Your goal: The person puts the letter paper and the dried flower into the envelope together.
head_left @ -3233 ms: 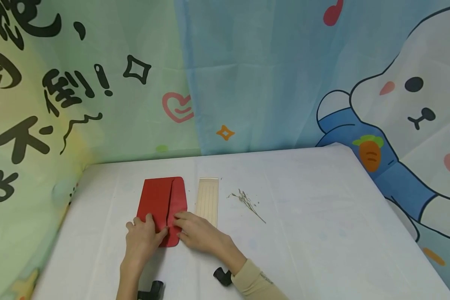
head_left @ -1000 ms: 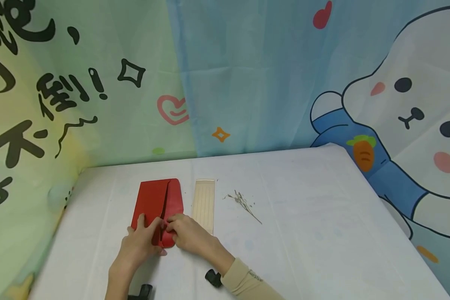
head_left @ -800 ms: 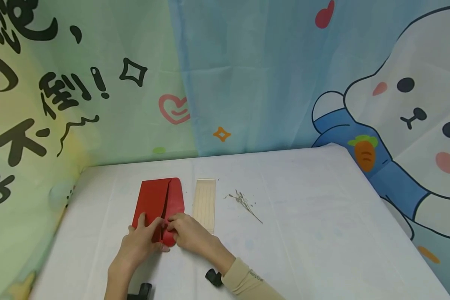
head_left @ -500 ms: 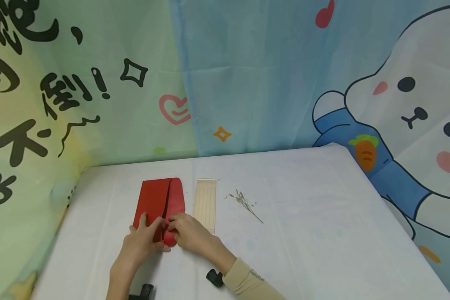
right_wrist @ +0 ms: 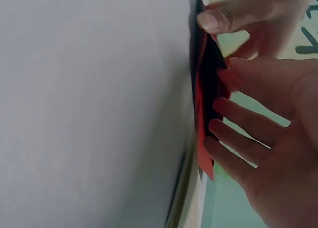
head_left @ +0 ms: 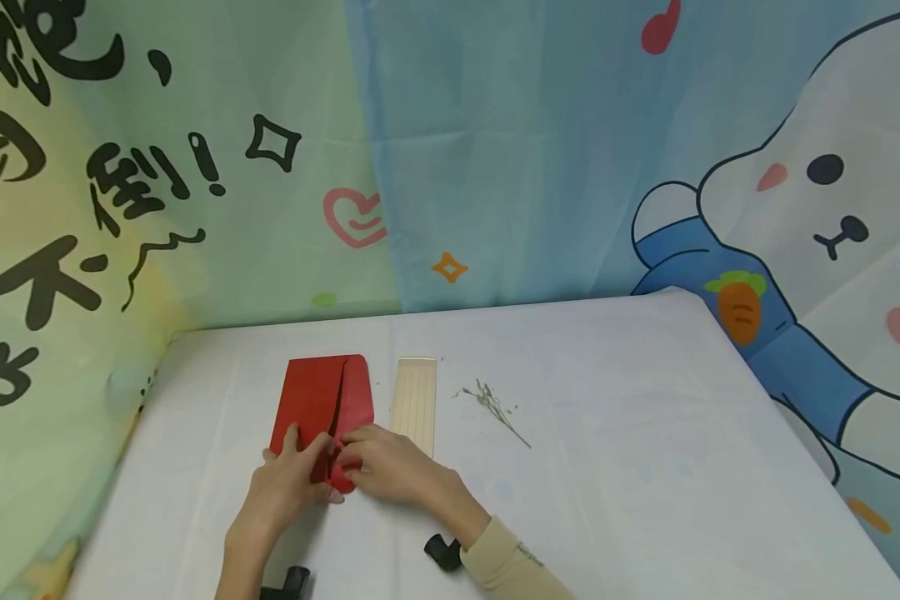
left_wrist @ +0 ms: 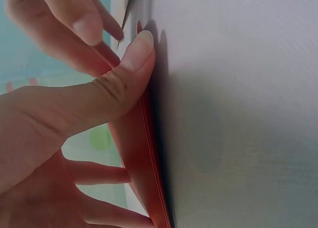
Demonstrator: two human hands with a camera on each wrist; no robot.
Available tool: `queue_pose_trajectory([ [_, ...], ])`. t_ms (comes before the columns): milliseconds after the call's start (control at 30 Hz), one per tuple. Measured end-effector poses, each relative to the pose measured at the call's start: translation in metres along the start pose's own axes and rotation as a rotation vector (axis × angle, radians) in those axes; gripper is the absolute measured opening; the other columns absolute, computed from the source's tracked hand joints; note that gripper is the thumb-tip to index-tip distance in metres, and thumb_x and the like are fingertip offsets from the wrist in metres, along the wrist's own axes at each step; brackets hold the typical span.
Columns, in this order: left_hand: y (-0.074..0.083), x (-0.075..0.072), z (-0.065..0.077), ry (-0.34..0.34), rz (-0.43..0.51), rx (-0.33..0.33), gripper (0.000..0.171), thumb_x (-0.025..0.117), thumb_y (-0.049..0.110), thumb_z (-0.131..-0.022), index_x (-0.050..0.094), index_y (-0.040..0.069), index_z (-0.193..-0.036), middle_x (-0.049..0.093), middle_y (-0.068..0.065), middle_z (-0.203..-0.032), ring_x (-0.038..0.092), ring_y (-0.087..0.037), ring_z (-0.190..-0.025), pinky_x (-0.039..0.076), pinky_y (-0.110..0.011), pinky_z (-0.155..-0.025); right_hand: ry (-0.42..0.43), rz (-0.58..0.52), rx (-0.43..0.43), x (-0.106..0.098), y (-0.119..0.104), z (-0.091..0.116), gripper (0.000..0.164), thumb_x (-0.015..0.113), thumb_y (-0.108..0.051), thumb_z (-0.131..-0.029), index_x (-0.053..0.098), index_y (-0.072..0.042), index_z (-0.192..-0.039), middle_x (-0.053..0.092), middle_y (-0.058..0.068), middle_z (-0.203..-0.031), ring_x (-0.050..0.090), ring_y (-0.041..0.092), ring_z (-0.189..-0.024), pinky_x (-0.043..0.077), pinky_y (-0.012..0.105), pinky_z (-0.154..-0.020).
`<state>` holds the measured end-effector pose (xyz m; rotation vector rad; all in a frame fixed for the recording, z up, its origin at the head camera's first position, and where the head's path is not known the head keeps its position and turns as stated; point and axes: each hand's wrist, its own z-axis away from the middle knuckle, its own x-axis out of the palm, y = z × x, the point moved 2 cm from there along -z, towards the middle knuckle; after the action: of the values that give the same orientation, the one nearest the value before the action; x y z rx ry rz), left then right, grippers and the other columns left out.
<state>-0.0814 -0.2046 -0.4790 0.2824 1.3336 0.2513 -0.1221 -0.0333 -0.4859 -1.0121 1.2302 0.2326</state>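
While you work at a table (head_left: 607, 467) covered with a white cloth, printed curtains (head_left: 495, 150) with a cartoon rabbit and black characters close it in on three sides. The red envelope (head_left: 322, 400) lies flat near the left of the table, a cream lined card (head_left: 415, 404) just beside it and a dry sprig (head_left: 495, 408) further right. Your left hand (head_left: 288, 487) presses the envelope's near end with the thumb, fingers fairly straight; your right hand (head_left: 390, 467) pinches the flap edge there. Both hands cover the near end — the fold under them is hidden, and the wrist views are too close to show more. Compared with one second ago, almost nothing has moved.
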Motion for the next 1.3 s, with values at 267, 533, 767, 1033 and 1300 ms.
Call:
queue_pose_trajectory([
  [267, 0.001, 0.000, 0.001, 0.020, 0.004, -0.001, 0.060, 0.093, 0.032, -0.071, 0.061, 0.019, -0.120, 0.043, -0.037, -0.143, 0.052, -0.070, -0.104, 0.056, -0.061, -0.071, 0.043, -0.028, 0.049, -0.013, 0.010, 0.012, 0.023, 0.069, -0.018, -0.099, 0.076, -0.015, -0.120, 0.065, 0.004, -0.140, 0.057, 0.020, -0.134, 0.050, 0.035, -0.109],
  [533, 0.001, 0.000, 0.002, 0.024, -0.001, 0.002, 0.059, 0.094, 0.031, -0.070, 0.061, 0.020, -0.118, 0.043, -0.037, -0.142, 0.053, -0.069, -0.102, 0.055, -0.060, -0.070, 0.071, -0.067, 0.080, -0.025, 0.018, 0.020, 0.026, 0.068, -0.017, -0.099, 0.074, -0.013, -0.124, 0.064, 0.007, -0.141, 0.057, 0.022, -0.135, 0.049, 0.040, -0.110],
  [767, 0.003, 0.001, 0.000, 0.018, 0.004, -0.023, 0.061, 0.095, 0.030, -0.069, 0.062, 0.019, -0.120, 0.042, -0.037, -0.144, 0.051, -0.069, -0.106, 0.055, -0.062, -0.073, 0.110, -0.032, 0.078, -0.036, 0.021, 0.024, 0.027, 0.070, -0.018, -0.099, 0.073, -0.012, -0.125, 0.065, 0.007, -0.139, 0.058, 0.024, -0.133, 0.050, 0.041, -0.108],
  [1033, 0.004, 0.000, 0.001, 0.019, -0.007, -0.017, 0.062, 0.094, 0.030, -0.071, 0.062, 0.020, -0.122, 0.041, -0.039, -0.145, 0.048, -0.075, -0.108, 0.055, -0.065, -0.075, 0.183, -0.027, 0.102, -0.047, 0.026, 0.029, 0.029, 0.071, -0.017, -0.098, 0.070, -0.011, -0.126, 0.068, 0.006, -0.134, 0.061, 0.024, -0.127, 0.053, 0.042, -0.103],
  [1300, 0.003, 0.001, 0.002, 0.021, -0.007, 0.001, 0.060, 0.095, 0.030, -0.070, 0.062, 0.021, -0.119, 0.041, -0.040, -0.144, 0.050, -0.074, -0.104, 0.055, -0.063, -0.071, 0.252, -0.014, 0.241, -0.062, 0.035, 0.036, 0.031, 0.075, -0.018, -0.095, 0.070, -0.013, -0.125, 0.072, 0.002, -0.107, 0.066, 0.015, -0.089, 0.053, 0.027, -0.070],
])
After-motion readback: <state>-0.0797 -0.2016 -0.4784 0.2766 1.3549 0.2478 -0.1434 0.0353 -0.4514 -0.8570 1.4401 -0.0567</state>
